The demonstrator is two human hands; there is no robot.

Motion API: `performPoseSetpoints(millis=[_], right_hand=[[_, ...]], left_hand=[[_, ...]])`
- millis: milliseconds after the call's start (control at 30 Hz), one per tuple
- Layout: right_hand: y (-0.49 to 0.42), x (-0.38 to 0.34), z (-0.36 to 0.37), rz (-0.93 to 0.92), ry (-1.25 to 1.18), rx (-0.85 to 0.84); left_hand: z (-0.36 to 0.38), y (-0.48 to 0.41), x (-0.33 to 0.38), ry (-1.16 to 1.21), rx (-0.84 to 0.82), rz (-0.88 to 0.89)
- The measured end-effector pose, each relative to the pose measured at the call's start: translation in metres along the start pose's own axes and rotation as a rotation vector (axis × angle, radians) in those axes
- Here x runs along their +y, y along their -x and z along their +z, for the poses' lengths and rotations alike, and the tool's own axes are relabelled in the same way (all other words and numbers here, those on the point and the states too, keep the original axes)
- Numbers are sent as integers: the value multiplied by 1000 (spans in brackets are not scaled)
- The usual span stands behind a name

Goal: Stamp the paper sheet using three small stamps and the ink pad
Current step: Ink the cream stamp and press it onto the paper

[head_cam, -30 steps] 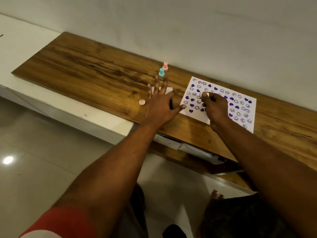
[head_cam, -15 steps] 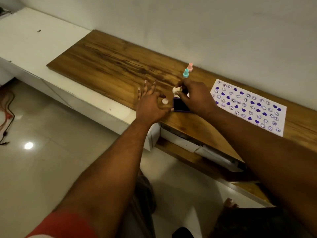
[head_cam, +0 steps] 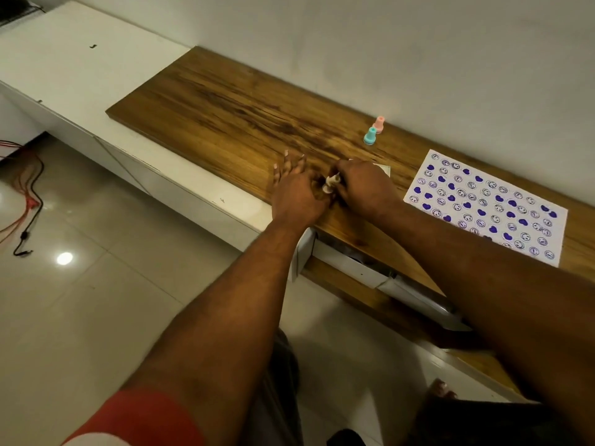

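Observation:
My right hand (head_cam: 363, 188) grips a small cream stamp (head_cam: 332, 181), held slanted low over the wooden top (head_cam: 225, 104). My left hand (head_cam: 296, 193) meets it from the left. Its thumb and forefinger pinch the cap at the stamp's lower end (head_cam: 326, 189), and the other fingers are spread. The ink pad is mostly hidden under my right hand; only a white corner (head_cam: 384, 170) shows. The paper sheet (head_cam: 483, 204), covered with purple hearts and smiley prints, lies to the right. A teal stamp (head_cam: 370, 136) and a pink stamp (head_cam: 380, 124) stand upright behind my hands.
A wall runs close behind the wooden top. A white counter (head_cam: 64, 69) extends to the left. An open drawer (head_cam: 354, 268) juts out below the front edge. Red and black cables (head_cam: 25, 201) lie on the tiled floor at the left.
My right hand left the paper and carried the cream stamp left, past the ink pad, to my left hand. My left hand picked the small cap off the wood. The view shifted left.

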State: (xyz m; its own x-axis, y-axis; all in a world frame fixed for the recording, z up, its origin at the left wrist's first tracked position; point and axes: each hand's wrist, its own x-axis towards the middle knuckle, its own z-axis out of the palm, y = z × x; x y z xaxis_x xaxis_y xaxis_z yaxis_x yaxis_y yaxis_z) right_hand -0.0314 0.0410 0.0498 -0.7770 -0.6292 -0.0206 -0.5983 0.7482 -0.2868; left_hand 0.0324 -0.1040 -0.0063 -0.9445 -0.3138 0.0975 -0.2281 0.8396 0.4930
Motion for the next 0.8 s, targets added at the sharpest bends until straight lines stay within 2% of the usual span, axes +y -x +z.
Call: performPoseSetpoints(millis=[367,567,733,800], right_hand=[[-10,-11,6,49,108,-109],[-14,-14,4,20,142,-93],[-20,-13,9,93,81,-112],[-20,-6,9,86,-23,-102]], left_hand=[[-3,-4,4,16,-14,-102],[-6,-3,9,-12,-21,-94],[-10,0,9,-6,-14,-95],[-10,1,9,-5,-7,-109]])
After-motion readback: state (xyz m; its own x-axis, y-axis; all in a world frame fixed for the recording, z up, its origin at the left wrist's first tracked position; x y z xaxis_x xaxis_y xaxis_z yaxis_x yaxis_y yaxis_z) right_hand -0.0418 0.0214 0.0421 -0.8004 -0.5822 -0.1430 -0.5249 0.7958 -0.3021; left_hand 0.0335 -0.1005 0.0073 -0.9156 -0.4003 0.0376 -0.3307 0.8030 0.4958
